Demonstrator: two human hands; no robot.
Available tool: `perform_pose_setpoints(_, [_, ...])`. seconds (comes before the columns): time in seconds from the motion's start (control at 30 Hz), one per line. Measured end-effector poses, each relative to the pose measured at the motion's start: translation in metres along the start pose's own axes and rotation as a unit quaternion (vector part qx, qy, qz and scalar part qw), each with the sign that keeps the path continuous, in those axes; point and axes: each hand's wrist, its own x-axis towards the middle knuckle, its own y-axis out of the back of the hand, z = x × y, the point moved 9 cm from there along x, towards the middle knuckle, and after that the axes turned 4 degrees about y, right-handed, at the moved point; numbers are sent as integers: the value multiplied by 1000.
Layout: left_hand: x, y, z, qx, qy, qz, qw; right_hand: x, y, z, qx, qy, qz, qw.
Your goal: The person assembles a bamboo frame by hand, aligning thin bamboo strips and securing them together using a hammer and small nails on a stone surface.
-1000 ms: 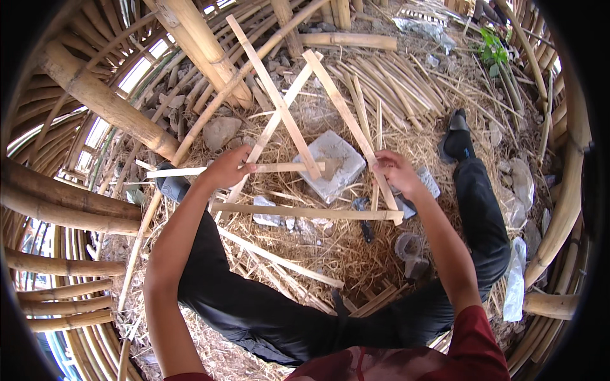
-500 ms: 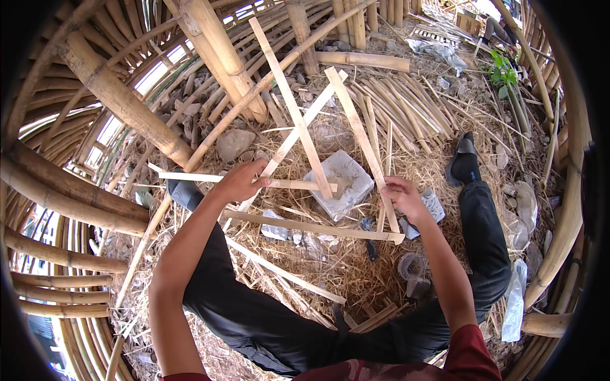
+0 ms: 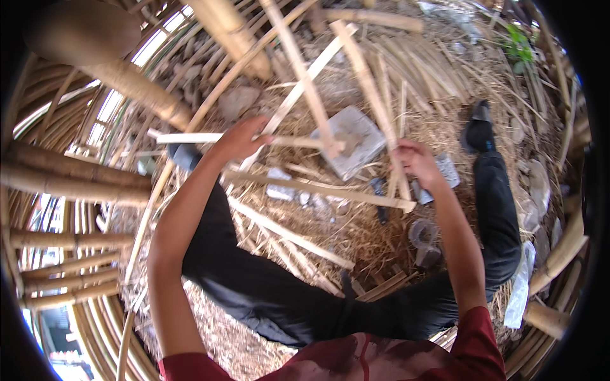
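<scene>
Several flat split-bamboo strips cross each other in front of me as a loose frame. My left hand point(image 3: 244, 140) is closed where a level strip point(image 3: 187, 138) meets a slanting strip point(image 3: 311, 73), pinching them. My right hand point(image 3: 416, 162) is closed on the long right-hand strip point(image 3: 368, 79), near its lower part. Between them another strip point(image 3: 295, 63) slopes down over the level one, its end above a grey stone block point(image 3: 349, 162). A lower strip point(image 3: 318, 187) runs across nearer me, meeting the right-hand strip's lower end.
A dark-handled tool point(image 3: 380, 200) lies on the straw beyond my legs. A clear cup point(image 3: 422, 233) is by my right forearm. Loose strips point(image 3: 289, 232) lie between my legs. Thick bamboo poles point(image 3: 136, 89) stand at left; cut bamboo pieces point(image 3: 413, 70) are stacked farther off.
The view has tipped downward, so the scene sits higher and is blurrier. Both hands keep their hold, and the strips stay in nearly the same arrangement.
</scene>
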Motion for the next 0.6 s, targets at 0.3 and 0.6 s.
perform_pose_setpoints(0.3, [14, -14, 7, -8, -14, -31, 999, -4, 12, 10, -18, -19, -5, 1000])
perform_pose_setpoints(0.6, [10, -17, -9, -36, 10, -38, 999, -4, -8, 3, -32, -28, -34, 999])
